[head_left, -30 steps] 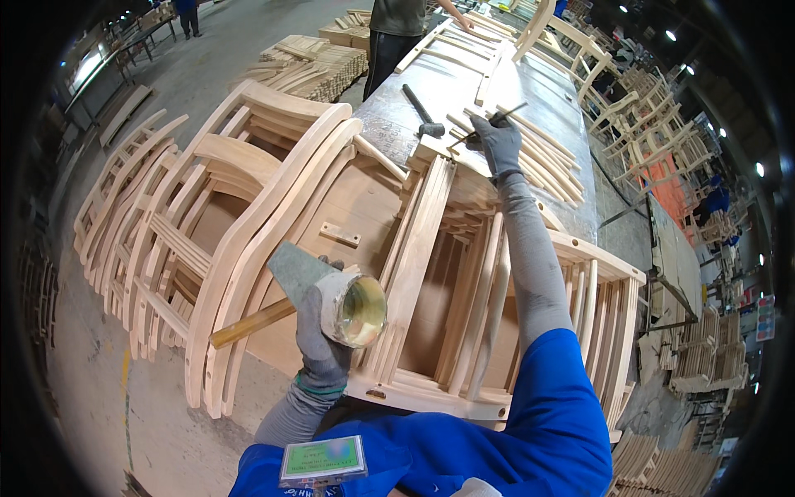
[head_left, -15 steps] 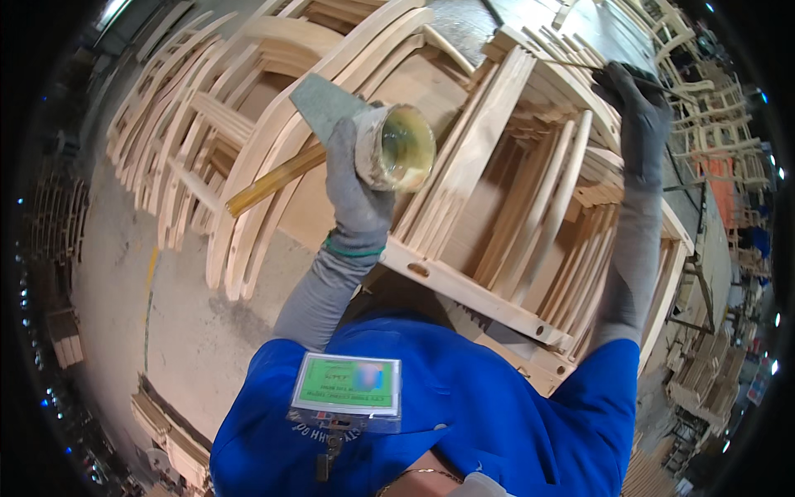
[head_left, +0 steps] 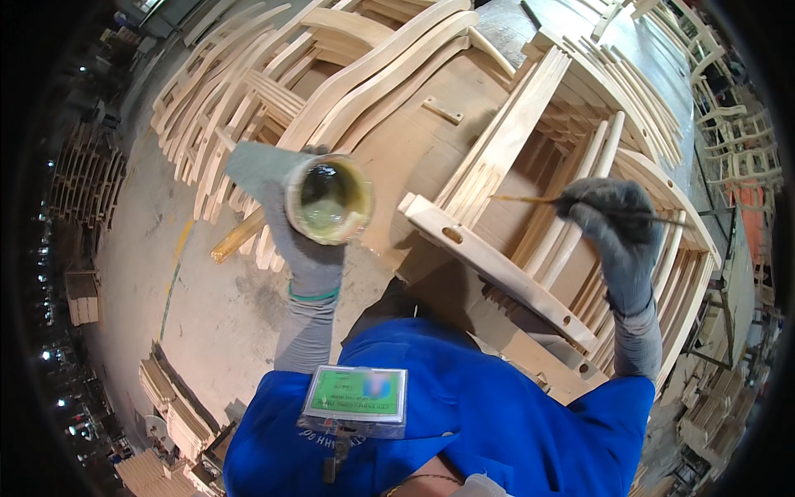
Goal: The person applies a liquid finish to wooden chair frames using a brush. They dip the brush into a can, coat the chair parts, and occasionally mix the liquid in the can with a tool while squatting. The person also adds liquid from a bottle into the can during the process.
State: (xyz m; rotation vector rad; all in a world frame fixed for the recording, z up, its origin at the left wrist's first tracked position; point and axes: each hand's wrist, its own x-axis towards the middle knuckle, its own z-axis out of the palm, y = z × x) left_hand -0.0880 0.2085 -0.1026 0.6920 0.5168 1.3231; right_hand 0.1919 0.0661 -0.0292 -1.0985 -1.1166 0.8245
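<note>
Two gloved hands: left hand point(head_left: 308, 248) wraps a glue pot point(head_left: 329, 200), right hand point(head_left: 617, 228) pinches a thin brush point(head_left: 530, 200) over wooden chair frames point(head_left: 497, 257).

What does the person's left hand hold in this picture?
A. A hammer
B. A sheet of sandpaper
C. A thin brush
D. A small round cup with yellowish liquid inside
D: the gloved left hand grips a small round cup with yellowish liquid in it, while the thin brush is in the right hand.

Green rectangular badge point(head_left: 354, 394) on chest
</note>
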